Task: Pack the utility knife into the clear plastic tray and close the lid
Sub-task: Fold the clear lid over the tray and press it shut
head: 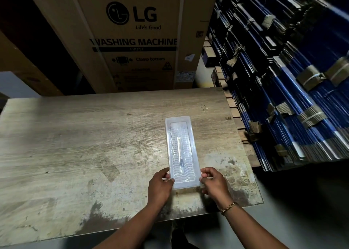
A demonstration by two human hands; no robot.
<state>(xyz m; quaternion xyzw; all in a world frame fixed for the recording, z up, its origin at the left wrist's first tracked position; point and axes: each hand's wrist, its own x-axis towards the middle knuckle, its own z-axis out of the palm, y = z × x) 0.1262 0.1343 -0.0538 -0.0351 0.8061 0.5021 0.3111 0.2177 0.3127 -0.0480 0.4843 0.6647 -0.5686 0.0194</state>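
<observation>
A long clear plastic tray [181,152] lies lengthwise on the worn wooden table [85,144], right of centre, with its lid down over it. Through the ribbed plastic a slim utility knife [180,154] shows faintly along the middle. My left hand [160,185] pinches the tray's near left corner with thumb and fingers. My right hand [214,182] pinches the near right corner the same way. A gold bracelet sits on the right wrist.
A large LG washing machine carton [132,37] stands behind the table. Stacks of blue-edged flat packs [283,78] fill the right side, close to the table's right edge. The table's near edge runs just below my wrists.
</observation>
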